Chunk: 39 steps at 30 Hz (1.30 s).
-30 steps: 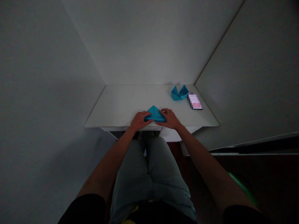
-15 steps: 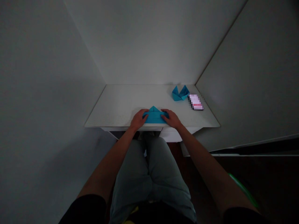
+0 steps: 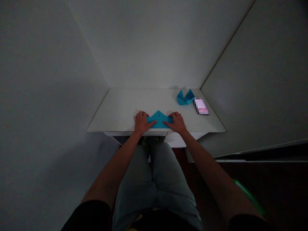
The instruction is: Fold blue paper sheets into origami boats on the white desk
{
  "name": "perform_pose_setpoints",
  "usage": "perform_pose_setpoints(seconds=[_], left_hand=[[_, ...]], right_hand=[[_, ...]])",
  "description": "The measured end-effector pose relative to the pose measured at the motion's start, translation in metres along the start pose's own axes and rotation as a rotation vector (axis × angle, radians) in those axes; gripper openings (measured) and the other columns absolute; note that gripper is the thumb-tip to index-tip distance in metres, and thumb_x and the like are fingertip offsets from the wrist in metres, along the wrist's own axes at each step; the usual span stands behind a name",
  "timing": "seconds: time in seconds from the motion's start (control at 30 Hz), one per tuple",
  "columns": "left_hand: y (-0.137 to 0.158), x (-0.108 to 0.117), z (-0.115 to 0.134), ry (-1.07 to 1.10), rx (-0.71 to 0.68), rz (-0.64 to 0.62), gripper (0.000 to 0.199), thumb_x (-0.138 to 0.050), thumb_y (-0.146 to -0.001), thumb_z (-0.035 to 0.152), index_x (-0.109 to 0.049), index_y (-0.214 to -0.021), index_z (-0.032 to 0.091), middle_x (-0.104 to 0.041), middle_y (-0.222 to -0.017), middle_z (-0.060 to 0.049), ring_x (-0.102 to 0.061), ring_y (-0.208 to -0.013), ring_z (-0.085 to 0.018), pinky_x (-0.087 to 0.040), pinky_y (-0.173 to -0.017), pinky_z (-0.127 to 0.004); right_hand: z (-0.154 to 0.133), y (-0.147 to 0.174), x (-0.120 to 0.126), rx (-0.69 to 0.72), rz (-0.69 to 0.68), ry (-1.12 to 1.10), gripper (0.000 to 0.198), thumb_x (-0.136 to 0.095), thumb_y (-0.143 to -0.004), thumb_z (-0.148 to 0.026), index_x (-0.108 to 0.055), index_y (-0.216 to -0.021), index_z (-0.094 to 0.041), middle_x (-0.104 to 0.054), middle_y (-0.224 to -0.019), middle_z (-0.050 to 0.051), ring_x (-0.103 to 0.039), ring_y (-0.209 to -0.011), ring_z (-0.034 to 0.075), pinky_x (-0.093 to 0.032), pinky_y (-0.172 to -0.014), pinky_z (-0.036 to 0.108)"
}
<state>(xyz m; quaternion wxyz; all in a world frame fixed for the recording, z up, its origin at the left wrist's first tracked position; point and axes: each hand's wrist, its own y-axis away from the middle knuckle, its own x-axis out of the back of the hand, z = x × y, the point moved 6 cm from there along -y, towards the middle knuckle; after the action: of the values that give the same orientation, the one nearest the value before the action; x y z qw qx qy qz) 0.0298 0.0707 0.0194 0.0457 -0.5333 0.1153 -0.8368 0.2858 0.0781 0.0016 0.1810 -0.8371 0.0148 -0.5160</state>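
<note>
A folded sheet of blue paper (image 3: 158, 120) lies at the front edge of the white table, its pointed peak with a centre slit facing away from me. My left hand (image 3: 141, 122) grips its left end, with the thumb stretched across the paper and the fingers bent at the outer edge. At the opposite end my right hand (image 3: 177, 122) holds the paper in much the same way, thumb pointing inward over the front. Both ends of the paper are partly covered by my hands.
Toward the back right of the white table (image 3: 125, 102) stands a blue origami boat (image 3: 184, 99). A phone (image 3: 201, 106) with a blurred, lit screen lies beside it. Walls close in the table's back and sides. A green curved object (image 3: 250, 195) is low on the right.
My thumbs have slid inward and lie flatter on the paper's front. The fingers of my left hand have shifted outward. The boat and phone stay in place.
</note>
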Motion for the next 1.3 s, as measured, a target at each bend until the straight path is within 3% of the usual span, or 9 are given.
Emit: perform_pose_setpoints(seconds=[0.17, 0.3, 0.5, 0.63, 0.77, 0.97, 1.1, 1.3], left_hand=[[-0.003, -0.004, -0.001, 0.007, -0.040, -0.063, 0.046, -0.078, -0.095, 0.060, -0.074, -0.118, 0.020, -0.065, -0.139, -0.015, -0.057, -0.133, -0.036, -0.043, -0.116, -0.051], [-0.006, -0.006, -0.006, 0.118, -0.052, -0.063, 0.026, -0.070, -0.103, 0.046, -0.075, -0.113, 0.022, -0.071, -0.131, -0.012, -0.062, -0.128, -0.034, -0.045, -0.115, -0.052], [-0.011, -0.001, -0.018, 0.512, -0.026, 0.082, 0.012, -0.071, -0.101, 0.035, -0.071, -0.103, 0.023, -0.072, -0.116, -0.009, -0.068, -0.112, -0.025, -0.054, -0.107, -0.042], [-0.011, 0.005, -0.025, 0.594, -0.005, 0.160, 0.011, -0.073, -0.098, 0.034, -0.069, -0.101, 0.023, -0.069, -0.115, -0.008, -0.066, -0.111, -0.023, -0.055, -0.107, -0.041], [-0.011, 0.009, -0.029, 0.618, 0.014, 0.178, 0.012, -0.073, -0.098, 0.034, -0.069, -0.102, 0.023, -0.070, -0.114, -0.008, -0.067, -0.112, -0.023, -0.054, -0.109, -0.041], [-0.011, 0.003, -0.039, 0.689, 0.046, 0.173, 0.036, -0.079, -0.091, 0.026, -0.067, -0.125, 0.022, -0.071, -0.131, -0.011, -0.067, -0.126, -0.025, -0.053, -0.116, -0.045], [-0.014, -0.008, -0.045, 0.780, 0.021, 0.109, 0.047, -0.082, -0.087, 0.025, -0.068, -0.132, 0.023, -0.067, -0.142, -0.014, -0.065, -0.134, -0.028, -0.058, -0.112, -0.046], [-0.017, -0.019, -0.047, 0.909, 0.043, -0.019, 0.068, -0.088, -0.082, 0.027, -0.064, -0.145, 0.023, -0.069, -0.147, -0.016, -0.074, -0.117, -0.025, -0.063, -0.103, -0.045]], right_hand=[[0.005, -0.004, -0.001, 0.000, -0.051, -0.040, 0.039, -0.074, -0.095, -0.057, -0.072, -0.112, -0.022, -0.071, -0.122, 0.016, -0.066, -0.114, 0.036, -0.054, -0.099, 0.051], [0.008, -0.005, 0.002, -0.009, -0.050, -0.144, 0.027, -0.064, -0.101, -0.050, -0.070, -0.108, -0.024, -0.075, -0.114, 0.012, -0.068, -0.107, 0.032, -0.053, -0.095, 0.046], [0.008, -0.003, 0.007, -0.047, -0.017, -0.294, 0.032, -0.061, -0.101, -0.058, -0.067, -0.104, -0.026, -0.075, -0.093, 0.005, -0.067, -0.082, 0.025, -0.050, -0.077, 0.037], [0.009, -0.003, 0.007, -0.096, -0.018, -0.312, 0.039, -0.066, -0.097, -0.066, -0.064, -0.100, -0.027, -0.066, -0.074, 0.000, -0.063, -0.068, 0.023, -0.043, -0.065, 0.033], [0.007, -0.003, 0.005, -0.094, -0.031, -0.355, 0.042, -0.064, -0.096, -0.069, -0.060, -0.093, -0.028, -0.064, -0.071, -0.001, -0.061, -0.064, 0.021, -0.042, -0.064, 0.033], [0.012, -0.003, 0.005, -0.128, -0.021, -0.555, 0.042, -0.066, -0.091, -0.069, -0.058, -0.090, -0.027, -0.065, -0.075, 0.000, -0.062, -0.069, 0.021, -0.051, -0.070, 0.036], [0.021, -0.004, 0.008, -0.163, 0.042, -0.651, 0.048, -0.071, -0.086, -0.072, -0.058, -0.089, -0.026, -0.068, -0.082, 0.002, -0.062, -0.073, 0.021, -0.055, -0.072, 0.037], [0.027, -0.006, 0.009, -0.150, 0.098, -0.740, 0.049, -0.076, -0.081, -0.071, -0.062, -0.096, -0.026, -0.070, -0.092, 0.003, -0.065, -0.084, 0.022, -0.057, -0.078, 0.038]])
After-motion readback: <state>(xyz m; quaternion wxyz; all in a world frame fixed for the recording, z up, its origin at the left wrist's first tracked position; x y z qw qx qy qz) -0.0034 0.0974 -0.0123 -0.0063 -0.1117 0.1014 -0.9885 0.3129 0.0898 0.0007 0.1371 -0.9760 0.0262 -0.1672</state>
